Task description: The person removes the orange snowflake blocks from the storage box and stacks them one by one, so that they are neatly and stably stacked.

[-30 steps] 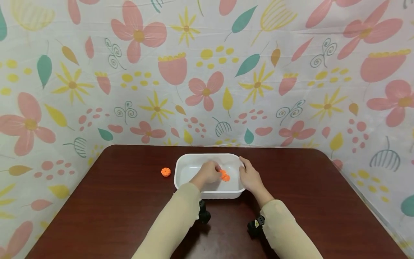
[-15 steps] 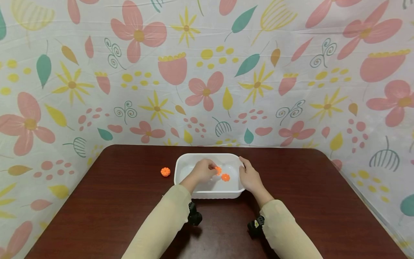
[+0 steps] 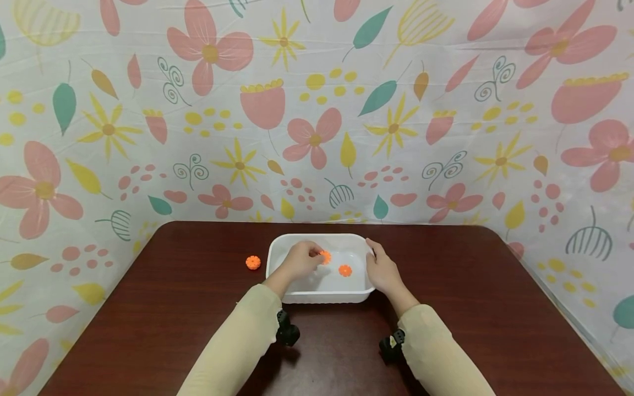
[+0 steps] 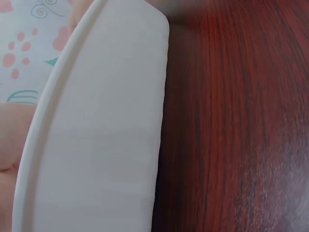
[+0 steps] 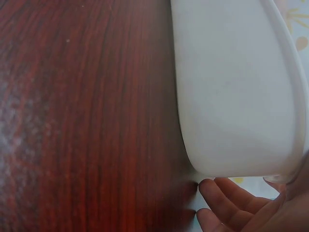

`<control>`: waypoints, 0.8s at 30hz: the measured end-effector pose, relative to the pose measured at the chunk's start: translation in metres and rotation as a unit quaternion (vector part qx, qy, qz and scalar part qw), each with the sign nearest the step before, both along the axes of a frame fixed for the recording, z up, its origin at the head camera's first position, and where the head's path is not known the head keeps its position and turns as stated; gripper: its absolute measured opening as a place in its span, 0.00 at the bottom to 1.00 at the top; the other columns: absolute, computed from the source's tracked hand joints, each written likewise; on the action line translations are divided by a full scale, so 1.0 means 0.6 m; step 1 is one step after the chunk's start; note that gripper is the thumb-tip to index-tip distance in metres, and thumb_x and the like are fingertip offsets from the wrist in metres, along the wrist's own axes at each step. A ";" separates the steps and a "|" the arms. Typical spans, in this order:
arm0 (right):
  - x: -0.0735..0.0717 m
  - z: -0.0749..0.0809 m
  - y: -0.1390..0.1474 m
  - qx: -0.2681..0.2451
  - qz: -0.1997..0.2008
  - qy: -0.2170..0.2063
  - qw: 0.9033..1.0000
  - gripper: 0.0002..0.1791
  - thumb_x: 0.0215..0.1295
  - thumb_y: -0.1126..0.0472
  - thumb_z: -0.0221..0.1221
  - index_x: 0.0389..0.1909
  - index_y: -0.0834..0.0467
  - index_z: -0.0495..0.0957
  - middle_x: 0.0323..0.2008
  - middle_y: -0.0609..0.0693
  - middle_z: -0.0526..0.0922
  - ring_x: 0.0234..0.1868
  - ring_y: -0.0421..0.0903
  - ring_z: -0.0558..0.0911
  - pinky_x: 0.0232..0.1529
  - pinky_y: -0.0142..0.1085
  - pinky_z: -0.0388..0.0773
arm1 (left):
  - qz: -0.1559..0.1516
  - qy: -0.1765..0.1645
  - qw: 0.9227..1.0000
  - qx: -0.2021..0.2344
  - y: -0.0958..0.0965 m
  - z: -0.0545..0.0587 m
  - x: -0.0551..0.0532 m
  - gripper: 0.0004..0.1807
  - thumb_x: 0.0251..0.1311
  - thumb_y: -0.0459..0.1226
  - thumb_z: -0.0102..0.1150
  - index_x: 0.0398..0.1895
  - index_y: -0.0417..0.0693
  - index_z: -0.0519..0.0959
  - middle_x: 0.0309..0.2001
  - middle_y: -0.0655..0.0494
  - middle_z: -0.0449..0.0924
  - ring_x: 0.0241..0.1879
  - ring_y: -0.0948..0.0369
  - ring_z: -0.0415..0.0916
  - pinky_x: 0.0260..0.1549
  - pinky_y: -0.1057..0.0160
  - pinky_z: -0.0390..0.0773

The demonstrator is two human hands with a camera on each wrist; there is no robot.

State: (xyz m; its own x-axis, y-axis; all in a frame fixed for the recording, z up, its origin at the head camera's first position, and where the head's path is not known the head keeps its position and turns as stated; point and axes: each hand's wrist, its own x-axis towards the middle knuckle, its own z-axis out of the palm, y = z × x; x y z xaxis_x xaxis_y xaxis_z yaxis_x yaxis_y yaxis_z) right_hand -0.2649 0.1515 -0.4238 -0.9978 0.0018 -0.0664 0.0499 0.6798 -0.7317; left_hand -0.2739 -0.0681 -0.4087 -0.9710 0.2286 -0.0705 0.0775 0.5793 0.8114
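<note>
My left hand (image 3: 301,259) is over the white plastic tray (image 3: 322,297), pinching an orange flower-shaped piece (image 3: 325,257) with scalloped edges. A second orange flower-shaped piece (image 3: 345,270) lies on the tray floor, right of that hand. With my right hand (image 3: 384,270) I hold the tray by its right end. The right wrist view shows fingers (image 5: 224,200) against the outer end wall. In the left wrist view the tray's outer side (image 4: 101,121) hides most of the left hand and the piece it pinches.
Left of the tray, a thicker orange scalloped piece (image 3: 253,263), perhaps a stack, sits on the dark reddish-brown table (image 3: 173,308). Behind the table's far edge hangs a floral-print cloth (image 3: 317,137). Black wrist cameras are strapped below both sleeves.
My left hand has moved left across the tray with the pinched orange flower-shaped piece, away from the one lying on the floor of the tray. The right hand has stayed put.
</note>
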 end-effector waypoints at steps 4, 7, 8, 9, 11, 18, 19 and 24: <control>0.000 0.000 0.001 0.001 -0.001 0.000 1.000 0.27 0.74 0.54 0.34 0.73 0.49 0.51 0.70 0.60 0.60 0.69 0.61 0.61 0.66 0.57 0.60 | 0.005 0.003 1.000 0.004 -0.009 0.002 0.001 0.10 0.63 0.37 0.56 0.44 0.43 0.80 0.37 0.51 0.80 0.28 0.62 0.78 0.30 0.66 0.77; -0.001 -0.001 0.001 0.002 -0.001 0.000 1.000 0.27 0.74 0.54 0.34 0.73 0.49 0.52 0.69 0.60 0.61 0.69 0.61 0.61 0.66 0.57 0.60 | 0.008 0.006 1.000 0.007 -0.015 0.004 0.002 0.10 0.63 0.37 0.56 0.44 0.43 0.81 0.38 0.51 0.81 0.28 0.62 0.78 0.30 0.65 0.77; -0.001 -0.001 0.001 0.002 -0.001 0.000 1.000 0.27 0.74 0.54 0.34 0.73 0.49 0.52 0.69 0.60 0.61 0.69 0.61 0.61 0.66 0.57 0.60 | 0.009 0.006 1.000 0.008 -0.016 0.005 0.003 0.10 0.63 0.37 0.56 0.44 0.43 0.80 0.38 0.51 0.81 0.29 0.62 0.78 0.31 0.65 0.77; -0.001 -0.002 0.001 0.002 -0.001 0.000 1.000 0.27 0.74 0.54 0.34 0.73 0.49 0.52 0.70 0.60 0.61 0.69 0.61 0.61 0.66 0.57 0.60 | 0.011 0.006 1.000 0.010 -0.018 0.006 0.004 0.10 0.63 0.37 0.56 0.45 0.43 0.80 0.38 0.51 0.81 0.29 0.62 0.78 0.31 0.65 0.77; -0.001 -0.003 0.002 0.003 -0.001 -0.002 1.000 0.27 0.74 0.54 0.34 0.73 0.49 0.51 0.70 0.60 0.60 0.69 0.61 0.61 0.66 0.57 0.60 | 0.016 0.004 1.000 0.014 -0.022 0.009 0.005 0.11 0.63 0.37 0.56 0.45 0.43 0.80 0.38 0.51 0.81 0.30 0.61 0.79 0.30 0.65 0.78; -0.004 -0.007 0.004 -0.001 -0.001 -0.001 1.000 0.27 0.75 0.54 0.34 0.73 0.49 0.51 0.70 0.59 0.59 0.69 0.61 0.60 0.67 0.57 0.59 | 0.033 0.003 0.999 0.032 -0.036 0.015 0.009 0.13 0.62 0.38 0.58 0.49 0.45 0.78 0.35 0.49 0.82 0.31 0.57 0.81 0.27 0.66 0.76; -0.004 -0.007 0.004 -0.001 0.000 0.000 1.000 0.27 0.75 0.54 0.34 0.73 0.49 0.51 0.70 0.59 0.59 0.69 0.61 0.60 0.67 0.57 0.59 | 0.033 0.004 0.999 0.036 -0.038 0.016 0.009 0.14 0.62 0.38 0.58 0.50 0.44 0.78 0.35 0.48 0.81 0.32 0.56 0.81 0.27 0.66 0.76; -0.003 -0.005 0.003 -0.003 0.001 -0.001 1.000 0.27 0.75 0.54 0.34 0.73 0.49 0.51 0.71 0.58 0.59 0.70 0.61 0.60 0.67 0.57 0.58 | 0.041 -0.003 0.996 0.078 -0.051 0.022 0.013 0.13 0.63 0.36 0.58 0.50 0.44 0.78 0.35 0.45 0.80 0.36 0.48 0.81 0.30 0.62 0.81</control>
